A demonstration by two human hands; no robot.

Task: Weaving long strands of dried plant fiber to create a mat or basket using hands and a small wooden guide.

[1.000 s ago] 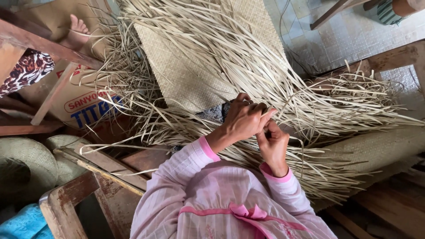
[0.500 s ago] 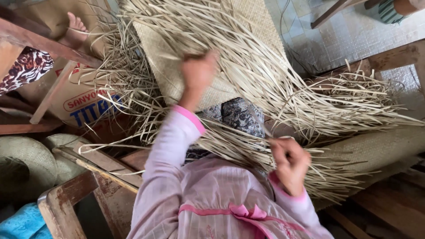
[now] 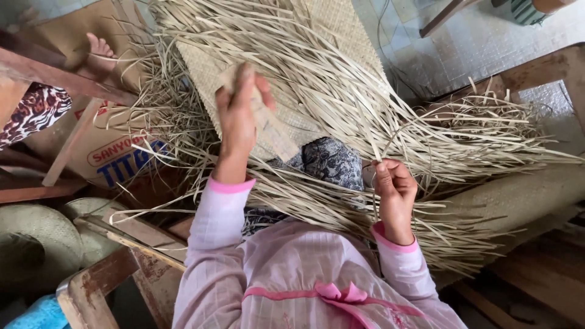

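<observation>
Strips of pale dried leaf (image 3: 341,109) fan out loose from a half-woven mat (image 3: 341,24), lying under and just beyond both hands, w/ the woven part farther out past the left hand. Left hand (image 3: 239,119) is raised over the mat edge, fingers mostly closed around a flat pale strip piece (image 3: 271,131) that slants down from the palm toward the lap. Right hand (image 3: 395,189) sits lower & nearer the body, fingers curled in tight, pinching a few thin strips at the tangle's near edge; exactly which strands, can't tell. Between the hands a dark patterned cloth (image 3: 329,161) shows through the strips. Left of the left hand: cardboard box (image 3: 103,152) w/ coloured print, wooden slats (image 3: 61,76), and another person's bare foot (image 3: 97,52). Nearer, below the left arm, a worn wooden frame (image 3: 122,268). Beyond the right hand, more strips spread over a wooden beam (image 3: 536,67) & pale tiled floor (image 3: 451,55).
</observation>
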